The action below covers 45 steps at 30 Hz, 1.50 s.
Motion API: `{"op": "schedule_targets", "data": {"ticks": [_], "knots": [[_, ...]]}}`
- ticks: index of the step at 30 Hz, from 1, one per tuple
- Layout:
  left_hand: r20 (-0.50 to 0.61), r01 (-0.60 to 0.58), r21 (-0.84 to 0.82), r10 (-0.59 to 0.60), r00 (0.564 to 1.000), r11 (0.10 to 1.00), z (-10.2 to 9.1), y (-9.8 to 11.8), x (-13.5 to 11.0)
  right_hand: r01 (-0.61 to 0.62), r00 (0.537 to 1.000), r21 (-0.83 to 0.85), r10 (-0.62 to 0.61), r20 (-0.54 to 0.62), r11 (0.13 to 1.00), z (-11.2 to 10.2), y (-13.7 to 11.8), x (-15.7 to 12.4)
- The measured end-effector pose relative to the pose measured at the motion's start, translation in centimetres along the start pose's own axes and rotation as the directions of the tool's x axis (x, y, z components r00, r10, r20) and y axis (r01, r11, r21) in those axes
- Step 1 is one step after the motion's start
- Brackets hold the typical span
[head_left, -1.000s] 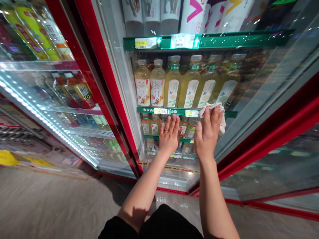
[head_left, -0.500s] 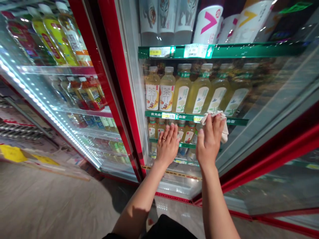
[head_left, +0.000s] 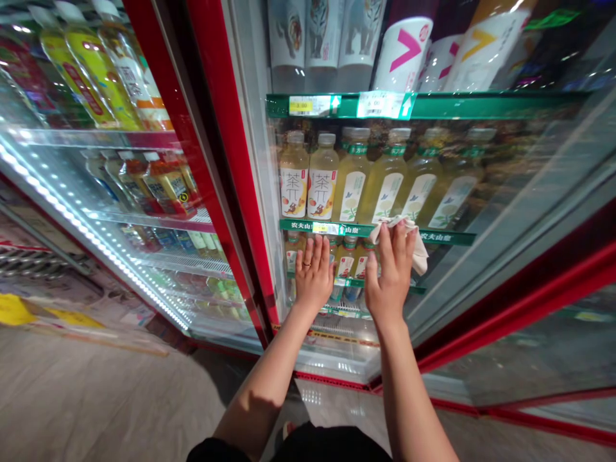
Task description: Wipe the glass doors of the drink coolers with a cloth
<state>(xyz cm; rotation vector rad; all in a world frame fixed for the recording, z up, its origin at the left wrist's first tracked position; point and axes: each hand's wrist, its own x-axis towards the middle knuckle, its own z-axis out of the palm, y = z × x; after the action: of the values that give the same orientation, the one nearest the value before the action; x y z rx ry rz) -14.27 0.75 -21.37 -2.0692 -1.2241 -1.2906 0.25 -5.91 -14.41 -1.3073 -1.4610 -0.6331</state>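
Through the glass door (head_left: 510, 167) of a drinks fridge I see rows of bottles. My right hand (head_left: 391, 282) presses a pale cloth (head_left: 418, 249) to the glass under its fingertips, at the level of the green shelf strip (head_left: 452, 238). The cloth is bunched and sticks out to the right of the fingers. To the left, my left hand (head_left: 314, 277) lies flat on the glass with its fingers stretched out, a ring on one of them and nothing held. Just above both hands, yellowish tea bottles (head_left: 353, 186) stand behind the door.
Red door frames (head_left: 240, 160) border this glass on the left and right (head_left: 520, 305). Another lit fridge with bottles (head_left: 86, 70) stands at the left. Taller bottles (head_left: 404, 54) fill the upper shelf. Below lies a grey floor (head_left: 120, 391).
My right hand and the cloth have slid a little to the left across the glass. My left hand has also shifted slightly left, still flat. The view has moved slightly.
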Motion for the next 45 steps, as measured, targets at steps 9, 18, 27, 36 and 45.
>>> {"op": "schedule_targets", "data": {"ticks": [9, 18, 27, 36, 45], "knots": [[0.05, 0.026, -0.003, -0.026, 0.998, 1.0, -0.3, 0.5, 0.2, 0.049, 0.997, 0.023, -0.05, 0.054, 0.999, -0.3, 0.4, -1.4], [0.077, 0.028, -0.04, -0.024, 0.997, 0.999, -0.2, -0.1, -0.1, 0.035, 0.998, 0.035, -0.036, 0.05, 0.999, 1.1, -1.4, -0.4], [0.022, 0.004, -0.025, -0.003, 1.0, 1.0, 0.5, -0.4, -0.2, -0.003, 0.999, 0.028, 0.002, 0.034, 1.0, 0.7, -1.1, -0.3], [0.028, 0.013, -0.032, -0.012, 1.0, 0.999, 0.2, -0.2, 0.1, 0.12, 0.985, 0.049, -0.125, 0.115, 0.992, 0.6, -1.1, -0.8], [0.061, 0.042, -0.062, -0.038, 0.997, 0.997, -0.1, 0.0, 0.2, 0.076, 0.994, 0.033, -0.078, 0.083, 0.997, 0.7, -1.9, 1.2]]}}
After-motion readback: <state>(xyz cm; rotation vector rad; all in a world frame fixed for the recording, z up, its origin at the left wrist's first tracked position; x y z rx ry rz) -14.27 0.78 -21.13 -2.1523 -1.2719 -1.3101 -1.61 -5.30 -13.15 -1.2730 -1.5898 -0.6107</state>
